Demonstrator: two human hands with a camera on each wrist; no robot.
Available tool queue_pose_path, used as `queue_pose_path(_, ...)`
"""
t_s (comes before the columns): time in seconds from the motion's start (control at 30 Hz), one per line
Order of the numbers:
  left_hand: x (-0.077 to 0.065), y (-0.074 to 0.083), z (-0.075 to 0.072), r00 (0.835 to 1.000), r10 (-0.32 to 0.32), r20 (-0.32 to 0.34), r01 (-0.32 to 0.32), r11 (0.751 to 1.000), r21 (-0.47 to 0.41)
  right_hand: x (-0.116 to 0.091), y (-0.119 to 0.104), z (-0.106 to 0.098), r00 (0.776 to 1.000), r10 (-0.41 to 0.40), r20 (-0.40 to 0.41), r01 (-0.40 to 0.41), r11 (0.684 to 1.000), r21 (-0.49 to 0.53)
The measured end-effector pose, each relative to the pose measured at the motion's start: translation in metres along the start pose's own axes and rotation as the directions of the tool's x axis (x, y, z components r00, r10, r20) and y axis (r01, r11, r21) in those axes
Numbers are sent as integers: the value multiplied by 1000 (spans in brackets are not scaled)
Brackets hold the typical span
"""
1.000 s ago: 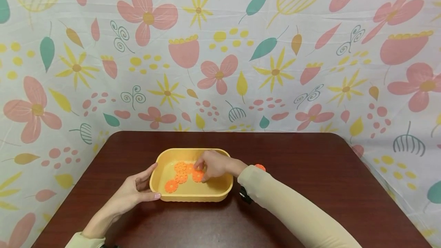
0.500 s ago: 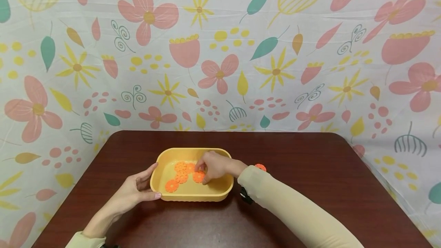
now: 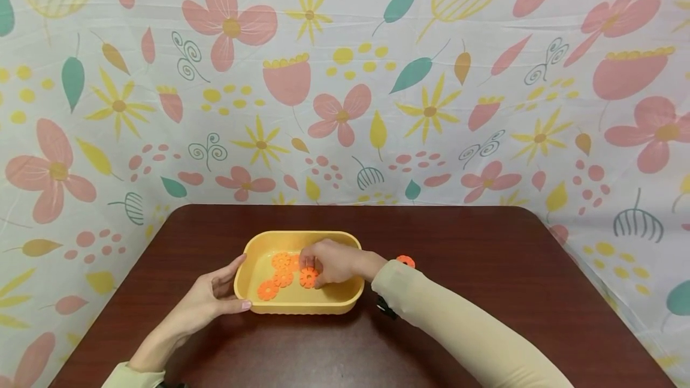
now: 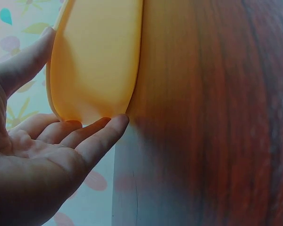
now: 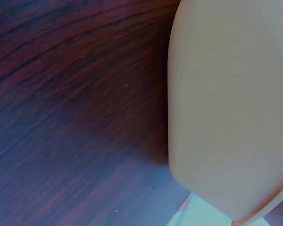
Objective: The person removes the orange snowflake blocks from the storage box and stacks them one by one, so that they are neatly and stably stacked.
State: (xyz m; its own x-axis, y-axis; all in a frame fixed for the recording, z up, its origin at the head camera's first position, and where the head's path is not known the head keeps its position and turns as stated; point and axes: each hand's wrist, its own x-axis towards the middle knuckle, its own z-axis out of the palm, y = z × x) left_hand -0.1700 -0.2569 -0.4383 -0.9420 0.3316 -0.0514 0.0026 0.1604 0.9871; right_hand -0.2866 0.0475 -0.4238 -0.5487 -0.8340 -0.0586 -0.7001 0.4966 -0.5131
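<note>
A yellow plastic basin (image 3: 299, 309) stands on the table with several flat orange flower-shaped pieces (image 3: 268, 290) inside. My left hand (image 3: 202, 298) holds its left end, thumb at the near corner and a finger at the far corner. The left wrist view shows that hand (image 4: 52, 136) spread around the basin's end wall (image 4: 96, 61). Reaching in over the right rim, my right hand (image 3: 336, 261) has its thumb and fingers bent around one orange flower-shaped piece (image 3: 309, 278) at the right of the group. In the right wrist view, the basin's outer wall (image 5: 231, 103) hides this hand.
Another orange flower-shaped piece (image 3: 406, 260) lies right of the basin, partly behind the right sleeve (image 3: 458, 322). The dark wood table (image 3: 485, 268) has a floral cloth (image 3: 345, 64) behind it. A black wrist strap (image 3: 385, 308) shows beneath the right sleeve.
My right hand has shifted slightly left inside the basin, its fingers lower over the pieces. The left hand and the basin have stayed in place.
</note>
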Motion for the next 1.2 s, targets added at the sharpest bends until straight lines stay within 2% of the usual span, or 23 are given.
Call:
queue_pose_path(0.17,0,1,0,1000,-2,4,2,1000,-10,0,0,0,999,31,29,-32,999,23)
queue_pose_path(0.33,0,0,-1,1000,-1,2,1,1000,2,-1,0,-1,998,25,50,-29,997,70)
queue_pose_path(0.7,-1,1,0,1000,7,3,-7,1000,1,-1,-1,-1,998,-15,61,11,998,68)
queue_pose_path(1.2,-1,1,1,1000,-10,-5,10,1000,22,0,0,1,997,-12,70,7,998,63)
